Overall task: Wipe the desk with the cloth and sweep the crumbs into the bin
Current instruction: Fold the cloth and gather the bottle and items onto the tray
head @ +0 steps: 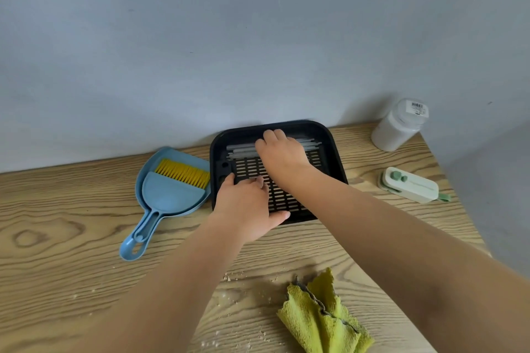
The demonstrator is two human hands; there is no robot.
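A square black bin with a slotted black grate on top stands against the wall at the back of the wooden desk. My left hand grips the grate's front left part, fingers curled into the slots and thumb along the front edge. My right hand reaches to the grate's back edge, fingers curled down over it beside some pale grey rods. A crumpled green cloth lies at the front of the desk, held by neither hand. Crumbs are scattered left of the cloth.
A blue dustpan with a yellow-bristled brush nested in it lies left of the bin. A white jar stands at the back right corner. A white and green gadget lies right of the bin, near the desk's right edge.
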